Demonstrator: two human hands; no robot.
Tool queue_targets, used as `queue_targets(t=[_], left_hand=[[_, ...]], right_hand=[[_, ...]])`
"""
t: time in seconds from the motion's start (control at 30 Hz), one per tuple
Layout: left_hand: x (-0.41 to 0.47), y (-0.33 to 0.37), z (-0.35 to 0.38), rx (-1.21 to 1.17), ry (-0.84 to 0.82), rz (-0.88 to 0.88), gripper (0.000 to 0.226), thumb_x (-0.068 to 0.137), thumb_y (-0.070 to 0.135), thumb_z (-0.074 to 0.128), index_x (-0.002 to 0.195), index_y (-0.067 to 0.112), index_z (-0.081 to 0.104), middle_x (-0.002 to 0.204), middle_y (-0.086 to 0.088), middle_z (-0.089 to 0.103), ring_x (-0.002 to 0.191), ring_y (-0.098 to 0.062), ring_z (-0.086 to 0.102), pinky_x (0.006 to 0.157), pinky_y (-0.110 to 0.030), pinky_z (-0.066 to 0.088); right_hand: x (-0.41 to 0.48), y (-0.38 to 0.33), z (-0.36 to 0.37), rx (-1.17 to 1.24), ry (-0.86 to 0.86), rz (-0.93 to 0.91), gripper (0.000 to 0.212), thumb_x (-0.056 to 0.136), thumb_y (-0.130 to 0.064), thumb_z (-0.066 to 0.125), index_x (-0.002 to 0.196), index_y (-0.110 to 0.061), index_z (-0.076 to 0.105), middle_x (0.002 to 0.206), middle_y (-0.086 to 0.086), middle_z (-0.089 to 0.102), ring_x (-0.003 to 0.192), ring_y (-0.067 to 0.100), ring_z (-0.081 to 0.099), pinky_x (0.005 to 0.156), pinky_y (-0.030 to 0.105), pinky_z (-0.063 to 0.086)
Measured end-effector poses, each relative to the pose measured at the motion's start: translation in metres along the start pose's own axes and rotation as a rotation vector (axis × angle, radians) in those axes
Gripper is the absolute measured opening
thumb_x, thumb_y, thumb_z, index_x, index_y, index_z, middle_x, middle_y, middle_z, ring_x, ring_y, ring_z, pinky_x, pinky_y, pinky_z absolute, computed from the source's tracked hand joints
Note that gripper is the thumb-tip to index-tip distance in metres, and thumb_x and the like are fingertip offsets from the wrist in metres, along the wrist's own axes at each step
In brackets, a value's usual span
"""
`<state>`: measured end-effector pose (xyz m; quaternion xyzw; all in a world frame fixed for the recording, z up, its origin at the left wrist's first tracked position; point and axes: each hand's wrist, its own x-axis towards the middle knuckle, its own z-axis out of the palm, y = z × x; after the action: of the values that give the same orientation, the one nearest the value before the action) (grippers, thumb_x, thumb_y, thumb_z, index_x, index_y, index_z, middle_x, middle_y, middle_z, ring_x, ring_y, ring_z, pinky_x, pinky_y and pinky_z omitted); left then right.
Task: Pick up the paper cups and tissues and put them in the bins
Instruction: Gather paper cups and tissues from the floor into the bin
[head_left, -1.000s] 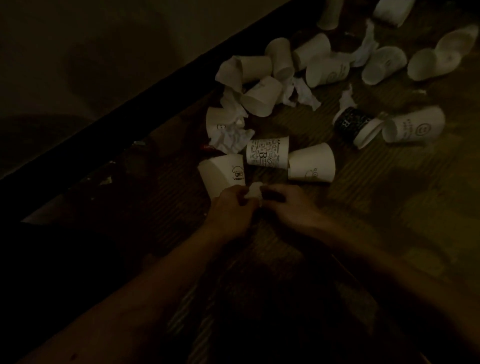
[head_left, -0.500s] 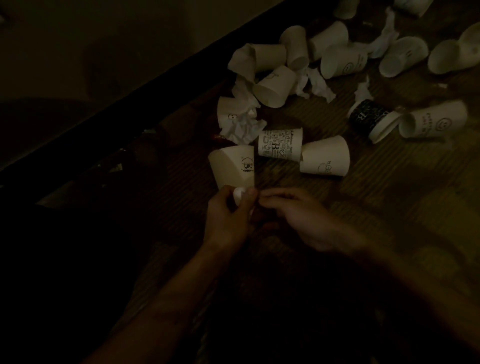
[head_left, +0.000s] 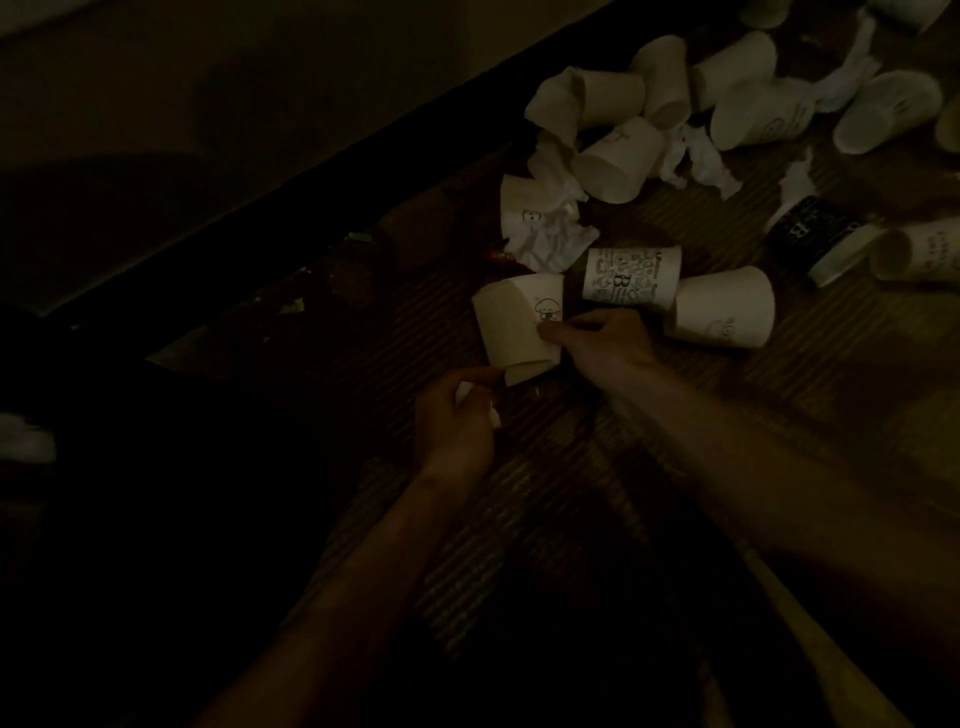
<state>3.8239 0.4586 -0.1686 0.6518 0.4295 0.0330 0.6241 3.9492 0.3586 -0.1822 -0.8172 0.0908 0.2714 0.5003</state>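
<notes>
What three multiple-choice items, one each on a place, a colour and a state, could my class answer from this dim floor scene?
1. The densely printed cup lies:
A) between a plain cup and the cartoon cup that the right hand holds
B) stacked inside another cup
C) upright against the wall

2. The cup with the white rim on the right is:
A) red
B) black
C) green

3. The left hand is:
A) flat on the floor
B) wrapped round a cup
C) holding a small tissue wad

Answers:
1 A, it lies on its side with one of those cups on either side.
2 B, its wall is dark with pale lettering.
3 C, white paper shows among its curled fingers.
</notes>
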Motion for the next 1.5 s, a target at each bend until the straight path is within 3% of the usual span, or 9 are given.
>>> queue_targets(t=[0.1, 0.23, 0.4, 0.63, 0.9, 1.07, 1.2, 1.3, 1.5], left_hand=[[0.005, 0.003, 0.000, -0.014, 0.030, -0.060, 0.020, 0.095, 0.011, 0.051, 0.097, 0.020, 0.069, 0.082, 0.007, 0.062, 0.073, -0.003, 0.059, 0.065, -0.017, 0.050], [0.012, 0.009, 0.002, -0.038, 0.083, -0.092, 0.013, 0.095, 0.028, 0.057, 0.083, 0.025, 0.062, 0.092, 0.005, 0.063, 0.079, -0.010, 0.058, 0.071, -0.026, 0.048], [0.027, 0.027, 0.012, 0.029, 0.010, -0.141, 0.062, 0.093, 0.047, 0.058, 0.143, 0.015, 0.043, 0.144, -0.005, 0.047, 0.118, -0.021, 0.053, 0.097, -0.036, 0.047], [0.026, 0.034, 0.023, -0.094, -0.026, -0.211, 0.075, 0.080, 0.042, 0.076, 0.139, 0.008, 0.044, 0.115, -0.001, 0.059, 0.074, -0.004, 0.051, 0.056, -0.020, 0.044], [0.021, 0.027, 0.007, -0.314, 0.135, -0.177, 0.042, 0.088, 0.025, 0.068, 0.127, 0.019, 0.054, 0.119, -0.003, 0.062, 0.104, -0.021, 0.062, 0.093, -0.041, 0.053], [0.021, 0.023, -0.009, -0.388, 0.290, -0.124, 0.032, 0.094, 0.017, 0.058, 0.125, 0.020, 0.050, 0.118, -0.001, 0.059, 0.108, -0.021, 0.059, 0.097, -0.042, 0.051], [0.018, 0.023, -0.011, -0.391, 0.298, -0.091, 0.039, 0.094, 0.016, 0.058, 0.133, 0.018, 0.050, 0.120, -0.001, 0.060, 0.107, -0.019, 0.060, 0.097, -0.041, 0.051], [0.017, 0.023, -0.009, -0.391, 0.272, -0.091, 0.030, 0.093, 0.018, 0.061, 0.122, 0.022, 0.056, 0.113, 0.002, 0.062, 0.099, -0.015, 0.061, 0.092, -0.038, 0.053], [0.016, 0.025, 0.006, -0.342, 0.166, -0.023, 0.019, 0.088, 0.021, 0.066, 0.088, 0.036, 0.057, 0.098, 0.012, 0.063, 0.089, -0.008, 0.062, 0.078, -0.030, 0.055]], right_hand=[[-0.001, 0.000, -0.008, 0.003, 0.027, -0.007, 0.022, 0.079, -0.029, 0.077, 0.069, -0.026, 0.057, 0.077, -0.009, 0.058, 0.073, 0.006, 0.056, 0.058, 0.023, 0.044], [-0.004, 0.002, -0.016, 0.018, -0.044, 0.014, 0.025, 0.077, -0.035, 0.077, 0.095, -0.024, 0.063, 0.101, -0.002, 0.065, 0.089, 0.014, 0.063, 0.068, 0.029, 0.052], [-0.010, 0.002, -0.010, 0.078, -0.180, 0.025, 0.040, 0.088, -0.031, 0.068, 0.127, -0.026, 0.058, 0.115, -0.005, 0.062, 0.094, 0.009, 0.061, 0.062, 0.022, 0.047], [-0.019, 0.009, -0.003, 0.182, -0.279, 0.021, 0.039, 0.092, -0.028, 0.063, 0.129, -0.021, 0.053, 0.115, -0.003, 0.065, 0.096, 0.010, 0.065, 0.073, 0.024, 0.053], [-0.022, 0.018, -0.017, 0.289, -0.279, 0.159, 0.029, 0.091, -0.049, 0.058, 0.097, -0.022, 0.065, 0.086, -0.007, 0.075, 0.072, 0.007, 0.071, 0.057, 0.022, 0.052], [-0.017, 0.027, -0.013, -0.105, -0.005, -0.166, 0.035, 0.089, -0.040, 0.065, 0.119, -0.025, 0.055, 0.117, -0.004, 0.058, 0.106, 0.015, 0.056, 0.077, 0.024, 0.045], [-0.021, 0.028, 0.004, -0.615, -0.147, -0.617, 0.065, 0.092, -0.031, 0.063, 0.149, -0.025, 0.033, 0.152, 0.006, 0.029, 0.134, 0.025, 0.031, 0.107, 0.034, 0.033], [-0.015, 0.031, 0.011, -0.935, -0.174, -0.764, 0.040, 0.099, -0.026, 0.051, 0.138, -0.020, 0.050, 0.144, 0.004, 0.041, 0.126, 0.025, 0.037, 0.103, 0.026, 0.026], [-0.019, 0.024, -0.016, -0.674, -0.025, -0.743, 0.012, 0.090, -0.015, 0.064, 0.094, -0.004, 0.068, 0.103, 0.009, 0.059, 0.098, 0.024, 0.054, 0.074, 0.022, 0.031]])
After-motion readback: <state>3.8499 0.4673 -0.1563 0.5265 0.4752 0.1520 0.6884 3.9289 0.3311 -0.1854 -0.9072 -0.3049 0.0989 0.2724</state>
